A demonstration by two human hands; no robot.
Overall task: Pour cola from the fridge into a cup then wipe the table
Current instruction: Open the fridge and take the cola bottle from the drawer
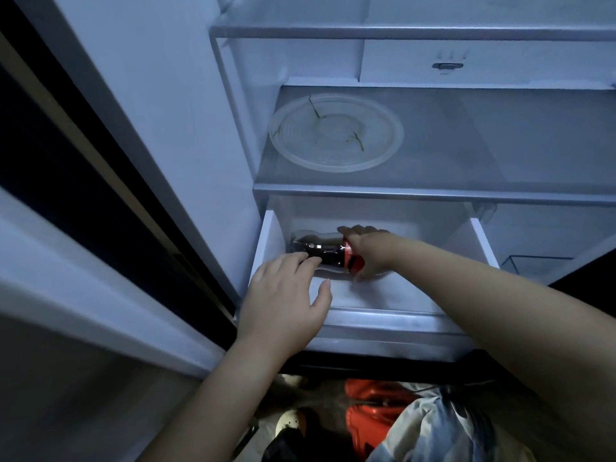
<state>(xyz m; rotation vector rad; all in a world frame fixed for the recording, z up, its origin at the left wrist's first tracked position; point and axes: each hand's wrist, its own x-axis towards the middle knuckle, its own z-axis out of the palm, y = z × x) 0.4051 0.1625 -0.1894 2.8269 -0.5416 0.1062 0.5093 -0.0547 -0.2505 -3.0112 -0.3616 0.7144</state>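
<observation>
Gripping the bottle [320, 251] at its red label, the right hand [366, 251] had its fingers curled over the top and its thumb beneath, at centre frame. The left hand [286, 295] lay just below and left of it, fingers fairly straight with the tips touching the bottle's dark body, thumb spread wide, holding nothing. The bottle lay on its side in the left end of a white drawer [383, 316], pulled out under a glass shelf [466, 192]. A clear round dish [336, 133] sat on that shelf. The door [150, 128] filled the frame's left. Something red [366, 405] and a pale shoe [291, 423] showed at the bottom edge.
</observation>
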